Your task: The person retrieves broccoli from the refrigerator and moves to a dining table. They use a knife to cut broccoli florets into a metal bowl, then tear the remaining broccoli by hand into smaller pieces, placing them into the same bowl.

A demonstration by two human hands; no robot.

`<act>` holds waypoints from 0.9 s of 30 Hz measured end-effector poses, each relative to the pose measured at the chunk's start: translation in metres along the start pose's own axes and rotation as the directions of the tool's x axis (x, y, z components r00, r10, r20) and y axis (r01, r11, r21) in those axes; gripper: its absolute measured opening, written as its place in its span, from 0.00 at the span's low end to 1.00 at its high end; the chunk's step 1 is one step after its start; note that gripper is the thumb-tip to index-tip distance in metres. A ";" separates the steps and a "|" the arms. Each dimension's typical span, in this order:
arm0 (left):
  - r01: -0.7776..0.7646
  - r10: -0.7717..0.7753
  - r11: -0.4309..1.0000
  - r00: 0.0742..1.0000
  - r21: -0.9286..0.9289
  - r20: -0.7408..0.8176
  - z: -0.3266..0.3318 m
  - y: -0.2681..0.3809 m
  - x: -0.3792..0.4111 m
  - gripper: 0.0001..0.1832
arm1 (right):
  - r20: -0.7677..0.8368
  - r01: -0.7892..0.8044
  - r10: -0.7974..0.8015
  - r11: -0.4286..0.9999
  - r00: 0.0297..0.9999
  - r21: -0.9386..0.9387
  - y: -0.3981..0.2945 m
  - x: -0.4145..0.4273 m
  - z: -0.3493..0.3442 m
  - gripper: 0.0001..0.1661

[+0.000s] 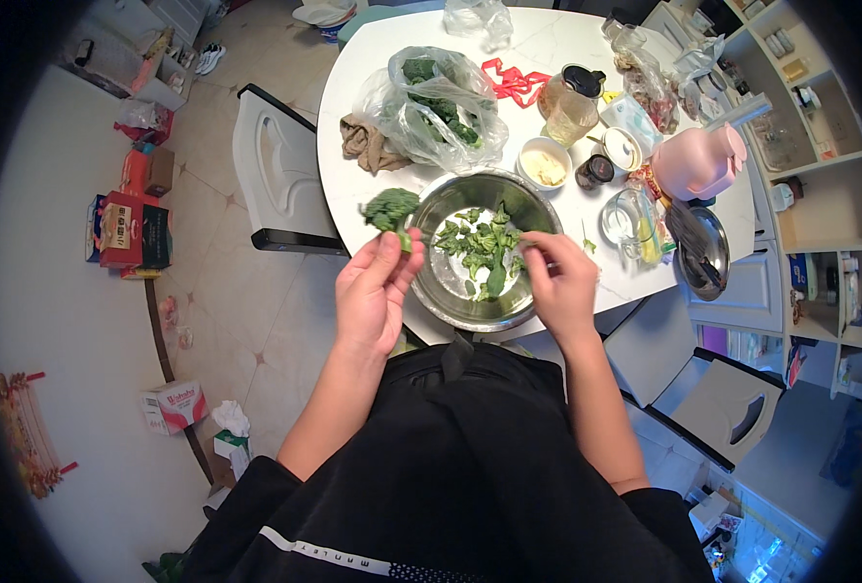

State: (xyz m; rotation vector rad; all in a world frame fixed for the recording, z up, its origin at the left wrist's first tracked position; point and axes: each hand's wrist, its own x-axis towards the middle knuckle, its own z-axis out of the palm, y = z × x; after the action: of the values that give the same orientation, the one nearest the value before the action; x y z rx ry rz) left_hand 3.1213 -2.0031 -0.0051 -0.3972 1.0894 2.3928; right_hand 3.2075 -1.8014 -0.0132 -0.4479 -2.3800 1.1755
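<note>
My left hand holds a broccoli head by its stalk, upright, over the left rim of a wide stainless steel bowl. Small broccoli florets and a green leaf lie in the bowl. My right hand is over the bowl's right side, thumb and fingertips close together; whether something small is between them cannot be told. Behind the bowl, a clear plastic bag holds more broccoli. A crumpled brown cloth lies at the bag's left.
Beyond the bowl stand a white bowl of pale food, a dark-lidded jar, a glass pitcher and a pink jug. A glass bowl and a metal pan are at the right. Chairs flank the white table.
</note>
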 end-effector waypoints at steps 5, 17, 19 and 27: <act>0.191 -0.204 0.978 0.953 0.080 0.222 0.005 -0.004 -0.003 0.15 | 0.310 0.081 0.065 0.896 0.948 -0.438 0.041 -0.006 0.022 0.13; 0.320 -0.337 0.941 0.857 0.110 0.391 0.004 -0.006 -0.006 0.15 | 0.016 -0.029 0.025 0.954 1.000 0.299 -0.024 0.007 -0.001 0.22; 0.333 -0.358 0.934 0.851 0.131 0.384 0.004 -0.008 -0.004 0.15 | 0.012 0.070 -0.076 0.958 0.997 0.279 -0.051 0.013 -0.012 0.20; 0.432 -0.409 0.901 0.818 0.037 0.404 0.016 -0.010 -0.004 0.16 | -0.088 0.299 -0.289 0.945 0.953 0.134 -0.050 0.014 -0.012 0.08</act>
State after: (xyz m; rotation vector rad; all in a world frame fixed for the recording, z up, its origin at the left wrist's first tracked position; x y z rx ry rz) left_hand 3.1291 -1.9868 0.0007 -0.1290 0.6626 1.9870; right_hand 3.1971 -1.8157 0.0367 -0.0768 -2.1907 1.1636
